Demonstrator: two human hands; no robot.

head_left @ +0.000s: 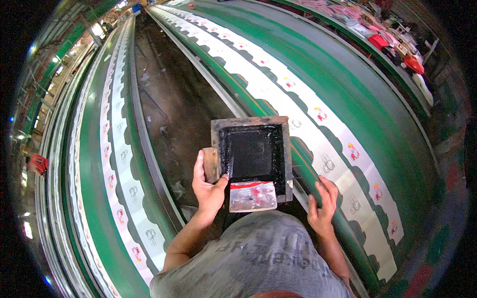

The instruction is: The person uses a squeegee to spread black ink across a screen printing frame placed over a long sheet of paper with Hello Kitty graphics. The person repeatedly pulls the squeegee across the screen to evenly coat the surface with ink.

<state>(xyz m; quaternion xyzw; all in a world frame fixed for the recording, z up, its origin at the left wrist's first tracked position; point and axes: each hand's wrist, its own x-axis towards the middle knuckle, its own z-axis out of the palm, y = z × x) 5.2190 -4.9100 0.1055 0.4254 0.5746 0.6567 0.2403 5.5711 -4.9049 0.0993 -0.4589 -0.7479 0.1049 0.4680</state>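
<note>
In front of my body I hold a wooden screen-printing frame point(250, 120) with black ink coating its mesh. My left hand point(209, 191) grips it at the left side, by a small wooden block point(211, 165), the thumb over the frame's edge. A squeegee point(253, 197) with a pale, red-smeared handle rests at the near end of the frame, just right of my left thumb. My right hand point(323, 206) is apart from the frame, over the edge of the right green table. It holds nothing, its fingers slightly bent and spread.
On the long right green table point(338, 84) lie white scalloped fabric strips point(298, 130) with small printed figures, some only in black outline. A similar printed strip point(130, 186) runs along the left table. A dark aisle floor point(169, 99) lies between. Clutter with red items point(412, 63) fills the far right.
</note>
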